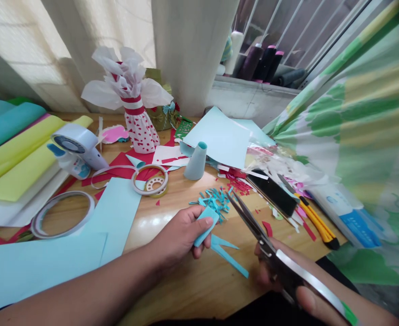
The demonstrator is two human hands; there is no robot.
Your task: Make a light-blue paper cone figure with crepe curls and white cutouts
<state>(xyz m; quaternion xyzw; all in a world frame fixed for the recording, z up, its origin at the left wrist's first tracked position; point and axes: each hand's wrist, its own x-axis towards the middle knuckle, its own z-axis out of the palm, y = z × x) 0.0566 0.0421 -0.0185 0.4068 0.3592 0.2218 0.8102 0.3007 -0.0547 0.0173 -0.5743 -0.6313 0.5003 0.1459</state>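
Folded blue paper is pinched in my left hand, nearer me than the paper cone; my right hand grips scissors, blades slightly parted. Blue snippets lie on the worktop just right of the cone; leftward beyond it stands a red-banded bundle.

a wooden table bears blue snippets, a blue cone and a yellow cutter.

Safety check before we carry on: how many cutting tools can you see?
2: the scissors in the right hand, and the yellow utility knife lying to the right of the black phone. More could be hidden under the clutter.
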